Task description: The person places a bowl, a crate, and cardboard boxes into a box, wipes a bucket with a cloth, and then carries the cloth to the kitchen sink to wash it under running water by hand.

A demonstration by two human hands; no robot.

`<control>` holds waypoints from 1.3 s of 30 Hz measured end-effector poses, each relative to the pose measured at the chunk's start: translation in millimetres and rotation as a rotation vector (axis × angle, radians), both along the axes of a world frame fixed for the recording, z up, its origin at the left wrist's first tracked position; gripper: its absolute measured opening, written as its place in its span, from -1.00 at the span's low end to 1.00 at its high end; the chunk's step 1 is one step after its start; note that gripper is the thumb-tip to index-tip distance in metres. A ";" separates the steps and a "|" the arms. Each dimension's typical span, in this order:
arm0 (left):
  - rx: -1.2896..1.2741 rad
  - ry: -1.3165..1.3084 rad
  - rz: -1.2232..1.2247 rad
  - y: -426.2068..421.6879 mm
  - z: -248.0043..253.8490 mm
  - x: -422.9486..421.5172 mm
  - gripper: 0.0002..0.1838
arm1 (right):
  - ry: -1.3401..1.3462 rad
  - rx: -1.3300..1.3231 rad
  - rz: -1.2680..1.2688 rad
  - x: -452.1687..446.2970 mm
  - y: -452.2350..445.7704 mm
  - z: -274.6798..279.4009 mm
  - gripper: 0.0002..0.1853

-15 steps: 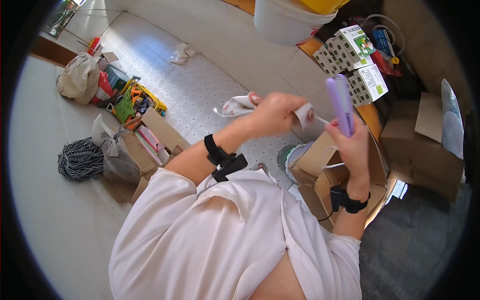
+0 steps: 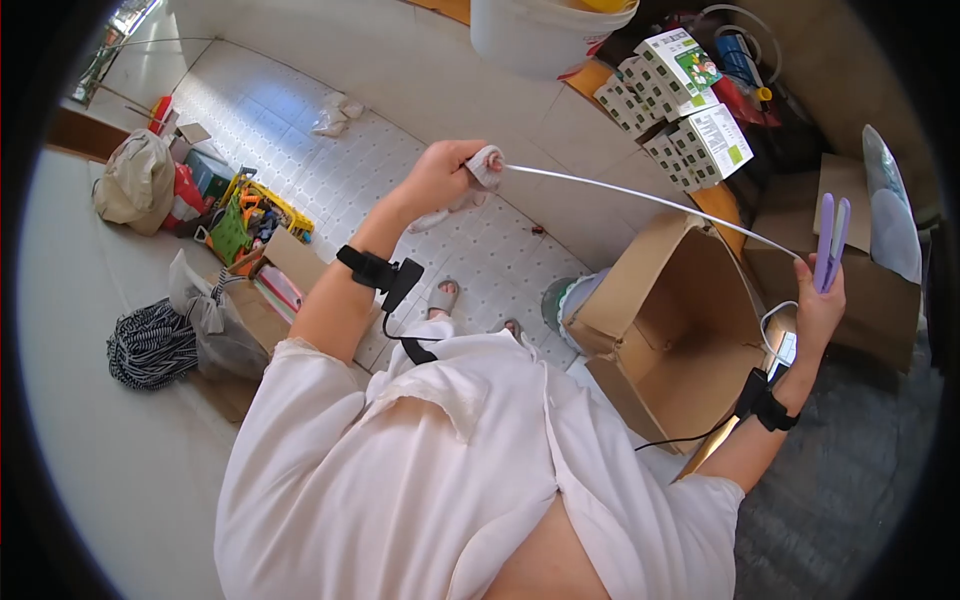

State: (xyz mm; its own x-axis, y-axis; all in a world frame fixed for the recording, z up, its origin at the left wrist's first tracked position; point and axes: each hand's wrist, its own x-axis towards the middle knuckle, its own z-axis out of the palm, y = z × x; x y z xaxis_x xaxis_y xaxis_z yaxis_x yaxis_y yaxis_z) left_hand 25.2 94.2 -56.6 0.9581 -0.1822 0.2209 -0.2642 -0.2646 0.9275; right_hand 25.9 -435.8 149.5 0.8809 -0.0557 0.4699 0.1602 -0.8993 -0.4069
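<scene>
My left hand (image 2: 438, 172) is closed around a pale cloth (image 2: 486, 166) with reddish marks, and part of the cloth hangs below the wrist. From the cloth a thin white cord (image 2: 650, 197) stretches nearly straight across to my right hand (image 2: 818, 308). There my fingers grip a purple hair straightener (image 2: 832, 240), held upright with its two arms slightly apart. A loose length of cord loops beside the right wrist. Below the stretched cord stands an open cardboard box (image 2: 625, 285).
Several white cartons (image 2: 715, 140) and a white bucket (image 2: 525, 40) stand at the back. Another cardboard box (image 2: 885, 310) is at the right. Along the left are a yellow basket (image 2: 290, 215) of items, a striped bundle (image 2: 152, 345) and a beige bag (image 2: 135, 180).
My hands have moved apart: the left with the cloth to the left and up, the right with the straightener to the right and down. The cord between them is now a long stretched line.
</scene>
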 end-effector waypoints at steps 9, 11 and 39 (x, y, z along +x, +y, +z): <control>-0.584 0.525 -0.138 -100.0 39.5 -6.7 -0.83 | 0.327 0.774 0.226 -29.0 173.7 -30.0 -0.62; -0.477 0.546 -0.269 -108.2 58.8 -6.3 -0.80 | 0.305 0.764 0.461 -21.8 207.5 -54.8 -0.65; -0.618 0.600 -0.060 -49.2 20.6 -34.6 -0.83 | 0.226 0.954 0.232 10.1 115.2 -29.5 -0.64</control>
State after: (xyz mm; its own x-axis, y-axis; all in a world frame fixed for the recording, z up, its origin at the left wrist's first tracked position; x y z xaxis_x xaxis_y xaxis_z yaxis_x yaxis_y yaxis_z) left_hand -9.4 45.0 -36.0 0.9372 -0.2502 -0.2430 0.3189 0.3323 0.8876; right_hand 36.0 -320.6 120.0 0.9808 -0.1368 0.1388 0.1199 -0.1379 -0.9832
